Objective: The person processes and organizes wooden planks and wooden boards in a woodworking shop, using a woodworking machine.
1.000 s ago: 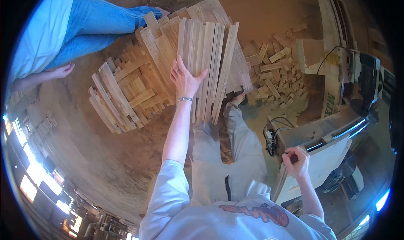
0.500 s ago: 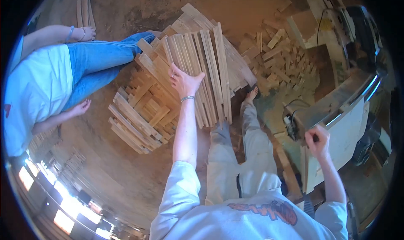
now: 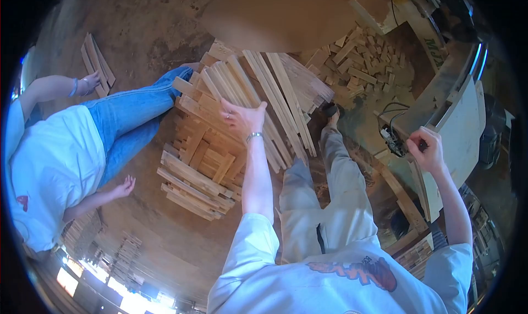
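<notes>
My left hand point(image 3: 245, 117) lies over a row of long pale wooden strips point(image 3: 228, 80), its thumb and fingers spread apart. A few strips point(image 3: 280, 94) to the right stand apart from that row and fan out at an angle. The strips rest on a stack of wood pieces point(image 3: 206, 154) on the floor. My right hand point(image 3: 427, 149) is closed at the corner of a machine table point(image 3: 454, 143), beside a dark switch or fitting with cables point(image 3: 391, 141). Something dark shows between its fingers, too small to name.
At the left, another person in blue jeans point(image 3: 132, 94) stands close to the stack. Short wood offcuts point(image 3: 363, 61) lie heaped on the floor beyond my foot. Several thin planks point(image 3: 99, 64) lie at the far left. A wooden frame point(image 3: 404, 201) stands beside my leg.
My view has shifted. The strips under my left hand have spread, with a gap opening between the row and the right-hand ones. The other person's upper hand is now nearer the far-left planks.
</notes>
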The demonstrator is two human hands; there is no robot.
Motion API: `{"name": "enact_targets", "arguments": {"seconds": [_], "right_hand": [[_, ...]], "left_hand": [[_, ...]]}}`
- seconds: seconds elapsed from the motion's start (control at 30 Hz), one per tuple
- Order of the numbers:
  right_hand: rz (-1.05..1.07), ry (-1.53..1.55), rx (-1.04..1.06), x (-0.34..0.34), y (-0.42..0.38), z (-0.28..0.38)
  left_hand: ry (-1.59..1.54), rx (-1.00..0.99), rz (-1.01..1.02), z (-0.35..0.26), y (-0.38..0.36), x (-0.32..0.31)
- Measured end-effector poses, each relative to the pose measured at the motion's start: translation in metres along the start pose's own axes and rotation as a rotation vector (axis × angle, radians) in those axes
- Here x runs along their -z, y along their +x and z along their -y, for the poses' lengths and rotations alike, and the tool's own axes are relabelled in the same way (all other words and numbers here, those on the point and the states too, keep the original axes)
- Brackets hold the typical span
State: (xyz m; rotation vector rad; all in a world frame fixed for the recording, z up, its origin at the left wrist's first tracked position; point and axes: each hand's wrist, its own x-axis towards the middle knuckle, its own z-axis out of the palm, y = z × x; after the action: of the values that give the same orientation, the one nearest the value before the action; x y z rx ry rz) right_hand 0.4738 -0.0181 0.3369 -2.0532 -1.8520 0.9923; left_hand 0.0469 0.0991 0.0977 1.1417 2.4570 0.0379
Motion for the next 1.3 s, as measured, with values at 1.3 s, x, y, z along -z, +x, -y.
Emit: {"name": "enact_targets", "arguments": {"seconds": [1.3], "right_hand": [[-0.734, 0.167, 0.465, -0.007, -0.03, -0.03]], "left_hand": [[0.008, -1.189, 0.163, -0.125, -0.224, 0.203]]}}
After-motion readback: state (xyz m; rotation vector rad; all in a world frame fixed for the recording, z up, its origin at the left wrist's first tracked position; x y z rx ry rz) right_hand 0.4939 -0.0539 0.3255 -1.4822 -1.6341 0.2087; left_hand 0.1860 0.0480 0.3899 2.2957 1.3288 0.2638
